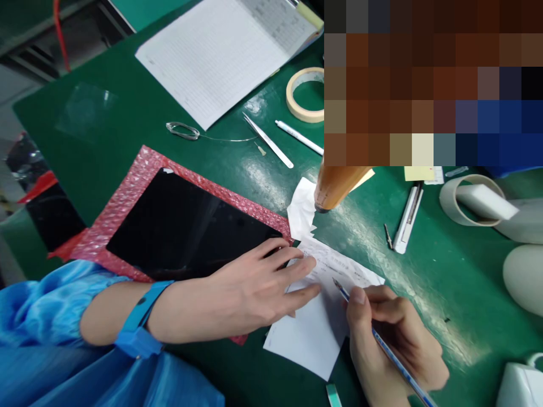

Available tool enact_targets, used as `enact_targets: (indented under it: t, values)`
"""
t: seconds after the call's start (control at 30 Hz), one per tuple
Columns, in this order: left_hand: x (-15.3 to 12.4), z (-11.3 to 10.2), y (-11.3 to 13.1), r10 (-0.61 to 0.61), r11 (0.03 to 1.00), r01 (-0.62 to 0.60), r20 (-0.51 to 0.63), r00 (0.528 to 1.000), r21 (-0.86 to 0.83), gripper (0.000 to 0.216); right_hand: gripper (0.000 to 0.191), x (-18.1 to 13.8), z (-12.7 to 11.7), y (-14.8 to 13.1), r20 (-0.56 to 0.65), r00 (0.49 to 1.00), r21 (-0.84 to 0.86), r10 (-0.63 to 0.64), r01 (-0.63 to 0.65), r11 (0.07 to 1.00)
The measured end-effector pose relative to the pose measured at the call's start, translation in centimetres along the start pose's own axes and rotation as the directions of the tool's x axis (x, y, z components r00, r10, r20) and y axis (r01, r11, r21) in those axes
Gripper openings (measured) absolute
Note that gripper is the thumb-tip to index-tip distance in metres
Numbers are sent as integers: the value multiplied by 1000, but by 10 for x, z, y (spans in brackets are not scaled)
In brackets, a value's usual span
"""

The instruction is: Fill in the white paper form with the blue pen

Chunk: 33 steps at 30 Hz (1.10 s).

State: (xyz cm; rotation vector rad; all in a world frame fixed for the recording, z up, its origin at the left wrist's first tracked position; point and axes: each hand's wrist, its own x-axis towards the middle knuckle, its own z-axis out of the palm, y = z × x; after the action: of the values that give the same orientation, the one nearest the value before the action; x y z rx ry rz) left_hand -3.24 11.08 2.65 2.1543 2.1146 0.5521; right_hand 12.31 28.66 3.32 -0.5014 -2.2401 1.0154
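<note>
My left hand point(258, 288) lies flat with fingers stretched out, pressing down a small white paper slip point(316, 333) on the green table point(424, 271). My right hand point(392, 345) is closed around a blue pen point(382, 345), its tip touching the slip near my left fingertips. Just behind my left hand lies a black tablet screen point(186, 226) on pink bubble wrap point(136, 186). A blue wrist strap point(142, 322) circles my left wrist below a blue sleeve.
A lined logbook point(220, 51), tweezers point(267, 138), a white pen point(299, 137), a masking tape roll point(303, 96) and a wire loop point(183, 130) lie farther back. An orange cylinder point(337, 183), a utility knife point(407, 217) and white tape rolls point(470, 198) sit to the right.
</note>
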Motion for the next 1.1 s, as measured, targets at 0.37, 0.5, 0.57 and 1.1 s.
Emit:
enact_targets:
  t: [0.37,0.5,0.57,1.1]
  values:
    - [1,3,0,1,999,0,-44,999,35,46,44,-7,12,-3,54,996,-6,74,-74,997]
    - [2,1,1,-5,999,6,-20,1000,45,44,45,-4,11,-2,68,997,-42,37,-34,999]
    - [2,0,1,-8,999,9,-19,1000,40,46,44,-3,8,-2,93,995,-39,20,-16,999]
    - [1,-1,4,-36,999,36,-16,999,25,51,43,-2,5,1,118,993,-5,19,-19,1000]
